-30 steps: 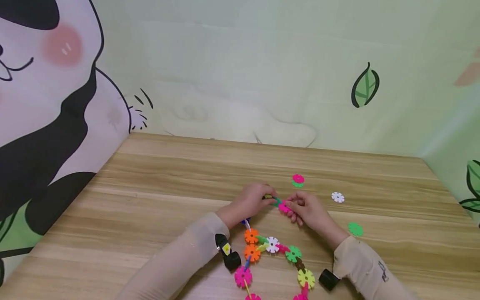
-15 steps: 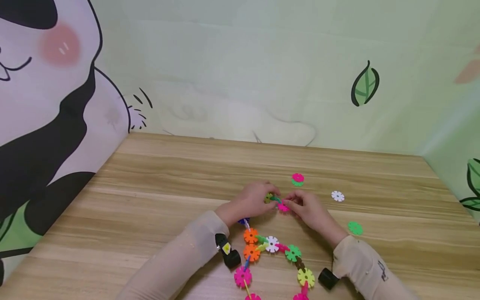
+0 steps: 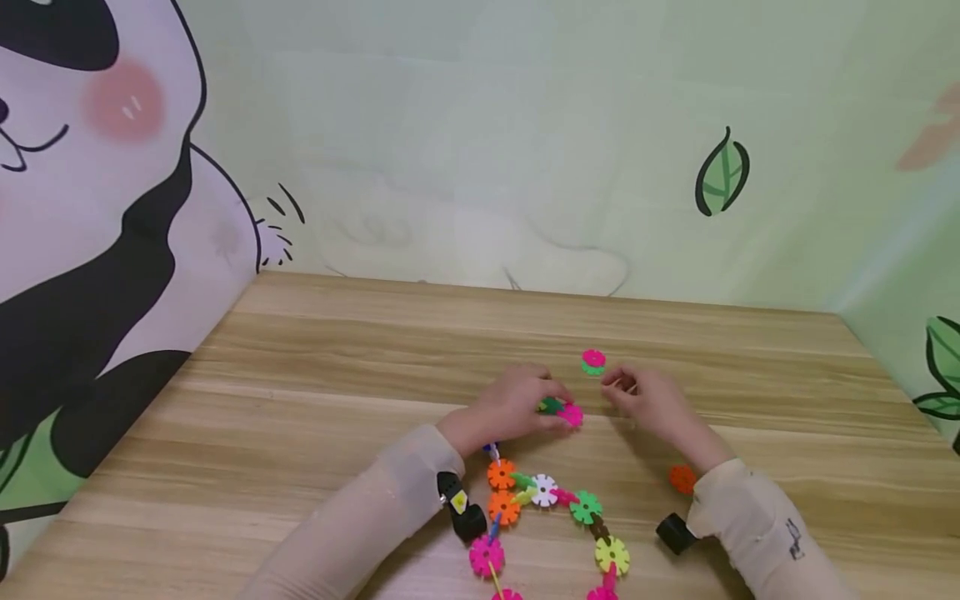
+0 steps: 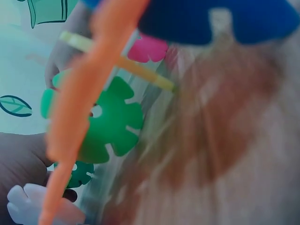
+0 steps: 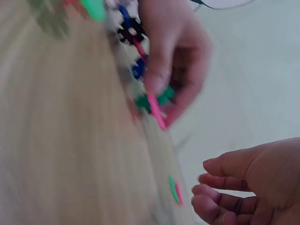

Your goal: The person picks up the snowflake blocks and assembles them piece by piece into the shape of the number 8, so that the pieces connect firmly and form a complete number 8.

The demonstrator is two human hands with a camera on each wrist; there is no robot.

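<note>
My left hand [image 3: 542, 406] pinches the top end of a chain of coloured snowflake pieces [image 3: 543, 492], where a dark green piece [image 3: 550, 406] joins a pink piece [image 3: 572, 414]. The chain loops back across the wooden table [image 3: 315, 392] towards me. My right hand [image 3: 619, 384] hovers just right of that end, fingers loosely curled and holding nothing. In the right wrist view the right hand [image 5: 220, 194] is empty, and the left hand [image 5: 174, 61] grips the green and pink pieces [image 5: 157, 105]. The left wrist view is blurred, with a green piece [image 4: 105, 124] close up.
A loose pink-on-green pair of pieces [image 3: 593, 361] lies just beyond my hands. A loose orange piece [image 3: 682, 477] lies by my right sleeve. Printed cloth walls [image 3: 480, 150] close in the table at the back and both sides.
My right hand has let go of the pink piece and pulled away to the right. The left hand still holds the chain end. The white and green loose pieces are out of sight.
</note>
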